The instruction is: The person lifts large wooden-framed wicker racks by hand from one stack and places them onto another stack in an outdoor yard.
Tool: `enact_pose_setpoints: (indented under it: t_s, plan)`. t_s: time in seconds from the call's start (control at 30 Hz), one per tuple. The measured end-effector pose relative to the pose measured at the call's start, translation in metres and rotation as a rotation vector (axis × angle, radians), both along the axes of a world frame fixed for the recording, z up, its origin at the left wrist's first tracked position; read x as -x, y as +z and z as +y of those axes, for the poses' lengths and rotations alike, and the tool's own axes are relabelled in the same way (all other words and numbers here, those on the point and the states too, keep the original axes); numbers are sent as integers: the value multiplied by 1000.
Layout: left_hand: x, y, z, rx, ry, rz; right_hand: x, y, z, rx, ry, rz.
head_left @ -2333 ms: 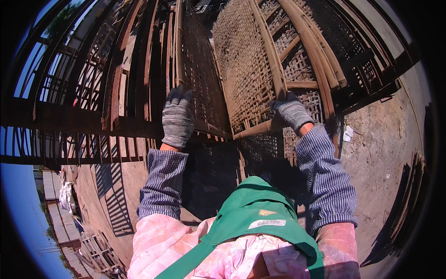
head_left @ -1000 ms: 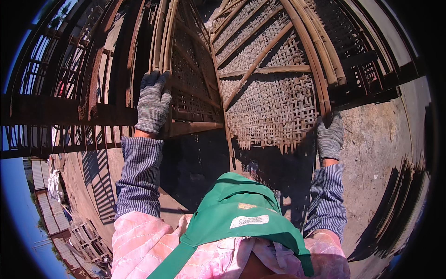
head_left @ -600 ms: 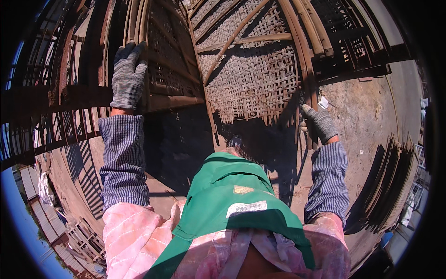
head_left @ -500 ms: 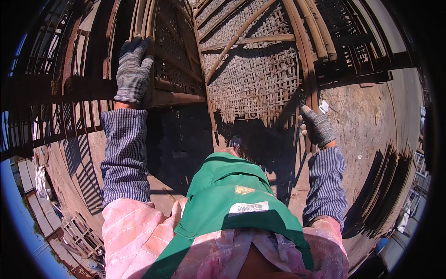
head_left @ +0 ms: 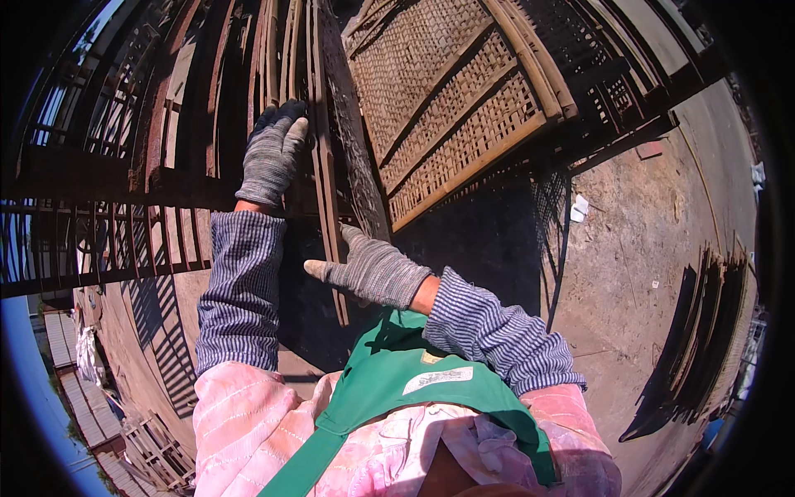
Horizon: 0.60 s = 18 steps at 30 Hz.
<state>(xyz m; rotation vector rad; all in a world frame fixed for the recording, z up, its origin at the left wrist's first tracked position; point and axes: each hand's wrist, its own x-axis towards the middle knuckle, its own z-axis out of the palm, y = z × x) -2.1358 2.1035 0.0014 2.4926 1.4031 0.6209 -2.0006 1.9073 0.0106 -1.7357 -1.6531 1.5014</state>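
Woven bamboo panels with pole frames stand on a dark metal rack. My right hand [head_left: 373, 269], in a grey knit glove, has reached across my front and grips the lower edge of one panel [head_left: 331, 207], its frame between thumb and fingers. That panel is seen nearly edge-on. My left hand [head_left: 273, 161], gloved the same way with dark fingertips, rests against the bamboo edges of the panels stacked on the left [head_left: 273, 58]; its fingers are fairly straight. To the right of the held panel, another woven panel [head_left: 464, 108] leans back, showing its lattice face and crosswise poles.
A dark metal rack beam [head_left: 124, 178] runs across on the left. On the concrete ground at right lie a pile of dark slatted panels [head_left: 696, 340], a white scrap [head_left: 580, 207] and a reddish brick-like piece [head_left: 649, 150]. A wooden pallet [head_left: 153, 451] lies at lower left.
My right hand has swung the ragged-edged panel from right to left, uncovering the tan panel behind it. My left hand has shifted slightly right and down.
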Motion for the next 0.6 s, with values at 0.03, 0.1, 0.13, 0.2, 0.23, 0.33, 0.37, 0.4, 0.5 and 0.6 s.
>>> enact_pose_setpoints:
  t_s: [0.03,0.1,0.13,0.2,0.23,0.33,0.37,0.4,0.5,0.6]
  plan:
    - [0,4,1,221,67,-177,6,10,9,132,157,137]
    - [-1,11,2,334,142,-295,18,19,15,227,70,237]
    - [-7,17,-4,117,191,64,29,-11,21,48,132,218]
    - [4,22,-4,30,162,176,44,-20,24,-162,324,110]
    - [9,23,1,42,163,144,48,-21,21,-198,428,20]
    - [19,32,24,138,79,77,15,-7,37,138,485,117]
    - [21,25,28,53,52,89,-12,16,50,314,316,101]
    - [23,20,30,-30,18,110,-41,-9,56,179,132,88]
    - [28,17,27,-81,17,99,-165,-70,94,-415,-257,-412]
    - [23,16,29,-38,33,12,-278,-74,111,-499,-557,-1019]
